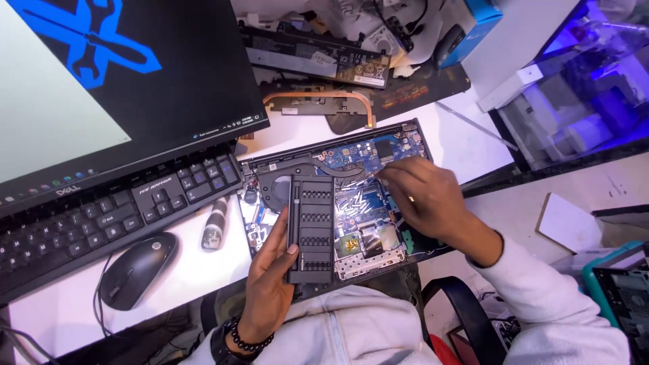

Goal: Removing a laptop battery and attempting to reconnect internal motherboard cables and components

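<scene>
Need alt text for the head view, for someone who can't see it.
A person's left hand holds a dark screwdriver bit case over an opened laptop, while the right hand reaches onto its blue circuit board. A keyboard, mouse and monitor sit left.

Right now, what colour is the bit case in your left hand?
Dark grey, nearly black, the bit case in the left hand; seen best in the head view.

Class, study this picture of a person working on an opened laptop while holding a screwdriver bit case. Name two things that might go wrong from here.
1. The left hand holds the open bit case right above the laptop; if it tips, bits might drop onto the bare circuit board.
2. The right hand has its fingertips on the board near the fan; a slip might bend or pull a small part.
</scene>
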